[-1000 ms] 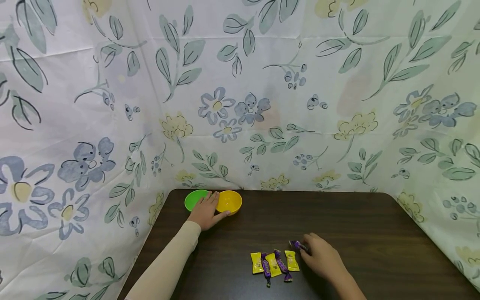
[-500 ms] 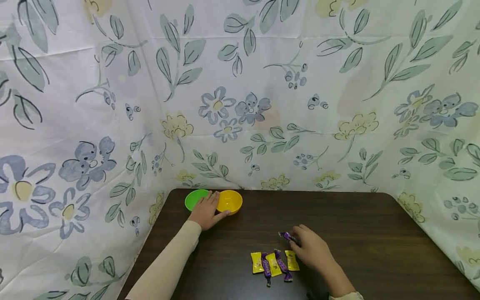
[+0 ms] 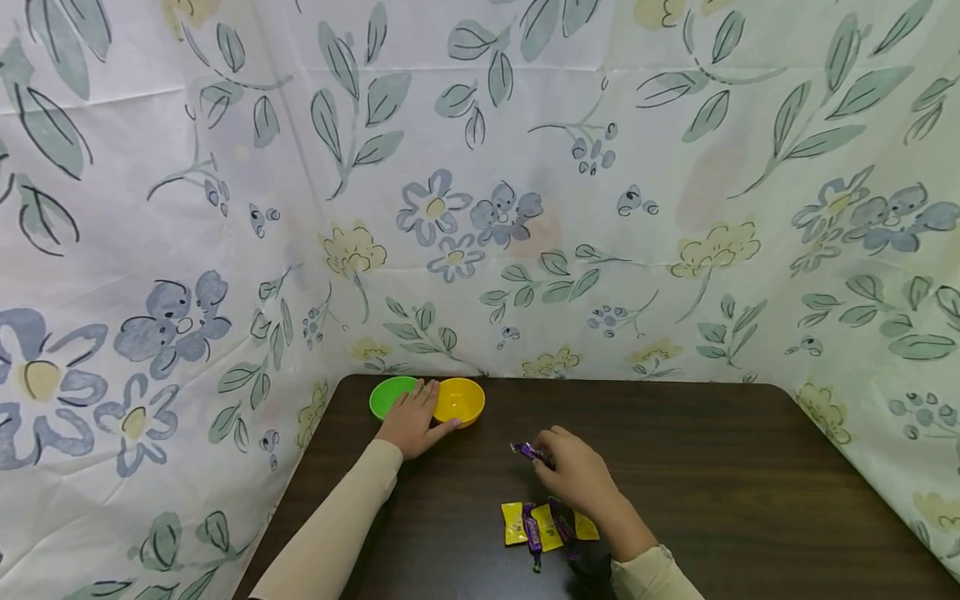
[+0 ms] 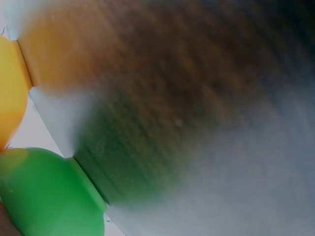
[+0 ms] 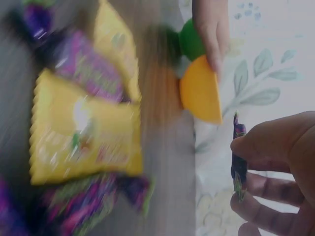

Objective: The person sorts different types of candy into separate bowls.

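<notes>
Between the thumb and fingers of my right hand (image 3: 581, 473) is a purple wrapped candy (image 5: 239, 160), held up above the table. Several candies lie in a row below that hand: yellow packets (image 3: 513, 523) alternate with purple twist-wrapped ones (image 3: 532, 533). At the far left, my left hand (image 3: 411, 421) rests with fingers spread over the neighbouring rims of a green bowl (image 3: 384, 397) and an orange-yellow bowl (image 3: 461, 402). The inside of the yellow bowl shows nothing in it. My left fingers cover part of the green one.
The dark wood table (image 3: 712, 467) reaches back to a floral cloth (image 3: 555, 317) that hangs behind it and along both sides. Both bowls stand near the table's back left corner.
My right hand has carried the purple candy left and farther back, from beside the row toward the bowls. My left hand has stayed on the bowls.
</notes>
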A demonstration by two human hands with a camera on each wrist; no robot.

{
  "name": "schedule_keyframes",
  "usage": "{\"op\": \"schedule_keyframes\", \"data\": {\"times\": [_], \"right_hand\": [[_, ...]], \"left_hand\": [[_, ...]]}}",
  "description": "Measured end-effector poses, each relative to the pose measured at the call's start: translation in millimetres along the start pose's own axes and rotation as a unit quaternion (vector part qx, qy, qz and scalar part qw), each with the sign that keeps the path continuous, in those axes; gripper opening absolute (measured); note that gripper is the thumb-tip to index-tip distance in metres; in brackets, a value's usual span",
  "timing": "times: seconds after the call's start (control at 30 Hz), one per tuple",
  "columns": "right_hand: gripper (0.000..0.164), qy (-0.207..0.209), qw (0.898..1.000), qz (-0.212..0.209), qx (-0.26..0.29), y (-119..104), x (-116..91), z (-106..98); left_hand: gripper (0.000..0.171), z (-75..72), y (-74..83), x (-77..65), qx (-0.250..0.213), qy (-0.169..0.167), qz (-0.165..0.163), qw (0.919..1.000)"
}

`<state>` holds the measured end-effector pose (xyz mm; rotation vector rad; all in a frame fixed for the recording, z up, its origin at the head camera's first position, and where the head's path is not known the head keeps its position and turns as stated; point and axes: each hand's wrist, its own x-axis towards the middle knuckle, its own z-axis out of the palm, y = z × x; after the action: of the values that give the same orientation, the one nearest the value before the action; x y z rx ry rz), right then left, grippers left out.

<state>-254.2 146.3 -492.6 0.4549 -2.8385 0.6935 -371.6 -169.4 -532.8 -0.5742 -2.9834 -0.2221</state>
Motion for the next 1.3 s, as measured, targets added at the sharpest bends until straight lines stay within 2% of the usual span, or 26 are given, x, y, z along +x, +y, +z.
{"op": "schedule_keyframes", "data": {"times": [0.17,0.43,0.73,1.1,1.3], "right_hand": [[0.011,0.003,1.0,-0.011,0.012,-17,21,3],[0.009,0.019,0.999,-0.032,0.024,-37,44,10],[0.012,0.02,0.999,-0.013,0.031,-39,74,28],[0.015,0.009,1.0,0.0,0.004,-45,105,45],[0.017,-0.007,1.0,0.003,-0.001,-48,115,50]], "left_hand": [[0.102,-1.7,-0.8,0.2,-0.003,0.009,-0.002,1.0],[0.103,6.0,1.9,0.6,0.033,0.016,0.006,0.9993],[0.102,1.9,3.1,0.1,0.031,0.007,0.0,0.9995],[0.102,1.3,0.4,1.4,0.026,-0.003,-0.001,0.9997],[0.103,4.5,-1.3,2.1,0.029,0.008,0.005,0.9995]]}}
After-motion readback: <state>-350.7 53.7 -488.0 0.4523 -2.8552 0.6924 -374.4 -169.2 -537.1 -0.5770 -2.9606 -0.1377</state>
